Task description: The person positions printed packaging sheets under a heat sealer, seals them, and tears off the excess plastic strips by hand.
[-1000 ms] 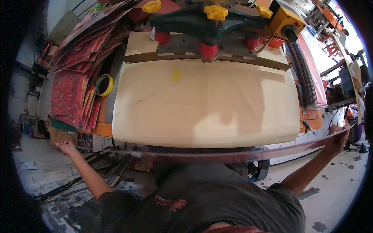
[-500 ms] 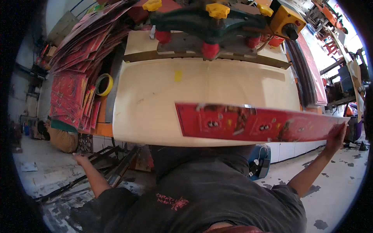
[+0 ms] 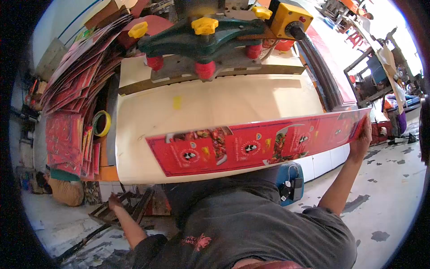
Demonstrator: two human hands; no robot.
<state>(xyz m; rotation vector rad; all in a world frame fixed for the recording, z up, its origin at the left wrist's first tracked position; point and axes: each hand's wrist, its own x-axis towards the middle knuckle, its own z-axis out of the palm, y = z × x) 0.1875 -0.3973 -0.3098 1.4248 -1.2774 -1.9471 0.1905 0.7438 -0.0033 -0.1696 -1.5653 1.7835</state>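
A long red printed sheet slants over the front part of the cream board on the machine's table. My right hand grips the sheet's right end, fingers closed on its edge. Low on the left, away from the sheet, is my left hand, small and dim beside the table's front; its fingers are too unclear to read. Behind the board stands the press head, dark green with yellow knobs and red feet above a metal bar.
Red printed sheets pile up at the left, with a yellow tape roll beside them. Another stack lies at the right. A yellow control box sits at the back. A blue case is below the table's front.
The red sheet, first seen edge-on, now shows its printed face over the board. My left hand has come off its left end and moved down and right. The view has shifted right.
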